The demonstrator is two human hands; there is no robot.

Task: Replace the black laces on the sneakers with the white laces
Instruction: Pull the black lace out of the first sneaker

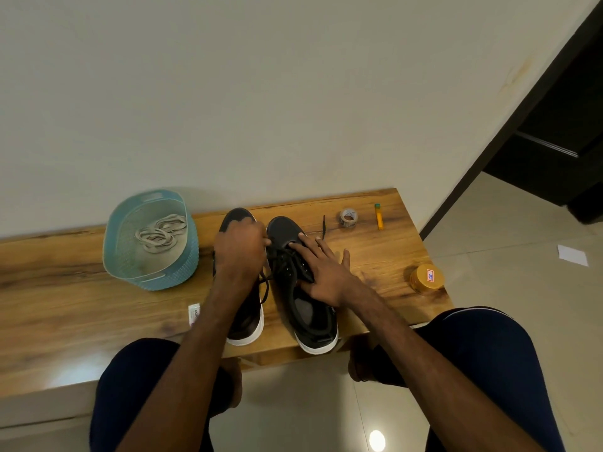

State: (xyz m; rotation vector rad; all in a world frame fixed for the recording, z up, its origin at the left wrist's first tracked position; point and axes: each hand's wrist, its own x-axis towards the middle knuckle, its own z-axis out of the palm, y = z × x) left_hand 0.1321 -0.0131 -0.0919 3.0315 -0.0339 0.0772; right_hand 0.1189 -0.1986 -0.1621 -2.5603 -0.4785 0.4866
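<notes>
Two black sneakers with white soles stand side by side on the wooden bench point(65, 288), toes toward the wall. My left hand point(239, 252) is curled over the left sneaker point(248, 321) and pinches a black lace point(265, 288) near the gap between the shoes. My right hand point(321, 269) lies flat with spread fingers on the laced front of the right sneaker point(313, 318), pressing it down. One end of a black lace point(323, 227) trails on the bench past that shoe. The white laces point(161, 234) lie coiled in a blue basket point(182, 275) at the left.
A roll of tape point(348, 217) and a yellow tube point(379, 217) lie near the bench's back right. An orange-lidded jar point(426, 278) stands at the right edge. A small white packet point(193, 314) lies at the front edge. My knees frame the bench.
</notes>
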